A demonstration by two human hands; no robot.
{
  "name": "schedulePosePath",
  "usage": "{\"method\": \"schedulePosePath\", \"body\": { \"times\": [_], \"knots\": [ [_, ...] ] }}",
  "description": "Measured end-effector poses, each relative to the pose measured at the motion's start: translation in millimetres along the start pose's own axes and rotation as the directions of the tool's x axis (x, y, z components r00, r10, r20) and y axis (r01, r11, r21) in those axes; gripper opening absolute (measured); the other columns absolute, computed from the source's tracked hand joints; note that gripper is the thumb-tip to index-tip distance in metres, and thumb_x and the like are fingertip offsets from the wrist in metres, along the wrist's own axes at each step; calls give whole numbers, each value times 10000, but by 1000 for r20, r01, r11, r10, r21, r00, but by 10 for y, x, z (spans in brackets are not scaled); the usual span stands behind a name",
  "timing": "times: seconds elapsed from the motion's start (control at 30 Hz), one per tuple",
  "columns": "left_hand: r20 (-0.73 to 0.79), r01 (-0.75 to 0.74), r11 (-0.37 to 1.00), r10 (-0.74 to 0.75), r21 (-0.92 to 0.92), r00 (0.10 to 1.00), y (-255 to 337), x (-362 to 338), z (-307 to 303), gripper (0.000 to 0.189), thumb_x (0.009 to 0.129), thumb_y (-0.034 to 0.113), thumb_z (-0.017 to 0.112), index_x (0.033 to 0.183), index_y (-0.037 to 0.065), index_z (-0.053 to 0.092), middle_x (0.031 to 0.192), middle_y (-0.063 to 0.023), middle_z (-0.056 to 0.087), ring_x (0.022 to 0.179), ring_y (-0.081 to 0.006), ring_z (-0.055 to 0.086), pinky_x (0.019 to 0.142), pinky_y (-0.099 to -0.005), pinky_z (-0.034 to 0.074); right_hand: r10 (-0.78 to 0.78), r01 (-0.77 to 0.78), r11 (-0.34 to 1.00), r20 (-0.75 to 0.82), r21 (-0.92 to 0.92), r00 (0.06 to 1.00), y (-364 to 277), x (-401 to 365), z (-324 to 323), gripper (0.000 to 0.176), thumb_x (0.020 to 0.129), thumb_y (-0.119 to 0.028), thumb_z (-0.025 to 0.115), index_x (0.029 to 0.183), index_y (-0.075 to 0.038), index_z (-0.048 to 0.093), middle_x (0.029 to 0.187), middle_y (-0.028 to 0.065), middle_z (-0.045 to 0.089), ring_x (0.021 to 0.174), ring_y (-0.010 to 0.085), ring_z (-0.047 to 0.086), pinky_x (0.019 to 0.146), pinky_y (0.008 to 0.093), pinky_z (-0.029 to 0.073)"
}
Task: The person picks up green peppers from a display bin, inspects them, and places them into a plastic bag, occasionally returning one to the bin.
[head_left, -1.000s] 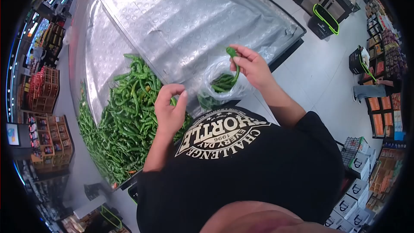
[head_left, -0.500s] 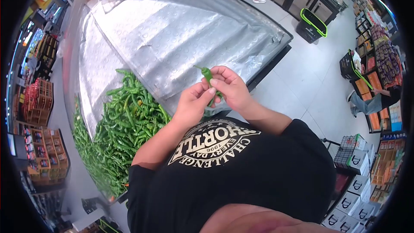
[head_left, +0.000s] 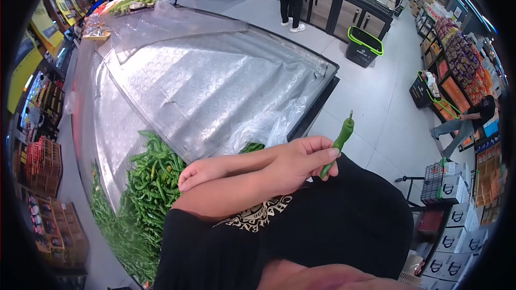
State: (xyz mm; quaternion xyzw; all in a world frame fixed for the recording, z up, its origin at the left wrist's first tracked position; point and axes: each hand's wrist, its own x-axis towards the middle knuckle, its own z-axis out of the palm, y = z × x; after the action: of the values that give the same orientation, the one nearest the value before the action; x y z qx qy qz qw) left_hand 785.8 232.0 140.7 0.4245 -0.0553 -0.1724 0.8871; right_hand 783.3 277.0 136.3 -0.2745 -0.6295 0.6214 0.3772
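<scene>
My left hand [head_left: 309, 164], stretched across to the right, pinches a green chili pepper [head_left: 344, 137] between thumb and fingers. The pepper stands nearly upright, its stem at the top. My right arm crosses beyond the left forearm, so my right hand [head_left: 201, 173] is at the left, beside the heap of green chili peppers [head_left: 156, 172]. Its fingers are curled, and the left forearm partly hides them; I cannot make out what they hold, if anything. Past my wrists, a clear plastic bag [head_left: 274, 126] lies at the stand's edge, with some green peppers [head_left: 252, 147] showing by it.
The display stand [head_left: 199, 86] has a silver, dimpled lining and clear plastic sheeting. A black basket with a green rim [head_left: 365, 48] is on the floor. One person [head_left: 293, 0] stands beyond the stand, another [head_left: 465, 123] at the right. Stacked boxes [head_left: 451, 236] are at lower right.
My hands, together around the pepper before, have parted and crossed. The left moved right with the pepper; the right went left toward the heap. The view has tilted up, showing the plastic bag.
</scene>
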Motion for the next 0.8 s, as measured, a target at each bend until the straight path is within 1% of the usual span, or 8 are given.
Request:
{"method": "schedulePosePath", "body": {
  "times": [0.2,0.27,0.43,0.5,0.57,0.7,0.77,0.8],
  "knots": [
    [-166,22,993,-41,-118,985,-70,23,-96,149,985,230,592,994,81,584,795,-21,631,657,-71,540,611,-206,437,43,-41,996,27,-73,999,-23,-183,-94,332,938,-370,597,888,-49,668,868,31,676,789,98,598,730,294,483],
    [-248,-30,987,-11,-160,969,-124,-3,-201,150,982,238,592,986,90,570,785,-18,618,654,-83,540,610,-215,440,65,-64,994,13,-91,998,-27,-289,-117,332,937,-368,600,884,-48,668,861,31,676,784,98,597,725,294,482],
    [-278,-55,981,0,-188,961,-121,-36,-178,142,980,232,591,969,95,556,779,-25,620,647,-94,542,600,-225,438,100,-103,987,-29,-126,995,99,-263,-86,330,934,-363,605,874,-46,668,845,29,674,774,97,595,714,294,480],
    [-292,-30,978,-32,-208,956,-139,-22,-192,141,979,229,591,960,95,551,774,-28,622,644,-96,543,594,-226,437,87,-94,987,-52,-131,995,151,-236,-74,329,933,-362,607,870,-45,668,838,28,673,769,96,594,709,294,479],
    [-264,-68,983,20,-173,964,-192,-9,-221,145,977,229,596,951,97,543,767,-35,626,631,-99,544,589,-227,438,70,-79,989,-73,-129,995,197,-197,-64,328,933,-360,609,866,-44,668,832,28,672,765,95,593,704,294,479],
    [-293,-78,978,19,-191,956,-218,-10,-219,154,972,233,604,948,96,539,766,-37,629,622,-100,543,587,-230,443,45,-59,990,-107,-130,993,258,-170,-51,327,931,-356,614,859,-42,668,819,27,671,756,94,591,695,294,477],
    [-318,-58,983,0,-172,948,-216,-18,-221,150,978,220,581,984,71,562,756,-58,603,641,-136,518,637,-295,438,45,-59,991,-116,-124,992,278,-161,-39,326,930,-354,616,855,-41,668,812,26,670,752,94,590,690,294,476],
    [-317,-57,984,0,-170,949,-216,-15,-225,150,978,220,581,984,71,562,756,-58,603,641,-136,518,637,-295,438,47,-62,990,-118,-126,992,279,-146,-30,326,929,-354,617,853,-41,668,809,26,670,750,94,590,688,294,476]
  ]
}}
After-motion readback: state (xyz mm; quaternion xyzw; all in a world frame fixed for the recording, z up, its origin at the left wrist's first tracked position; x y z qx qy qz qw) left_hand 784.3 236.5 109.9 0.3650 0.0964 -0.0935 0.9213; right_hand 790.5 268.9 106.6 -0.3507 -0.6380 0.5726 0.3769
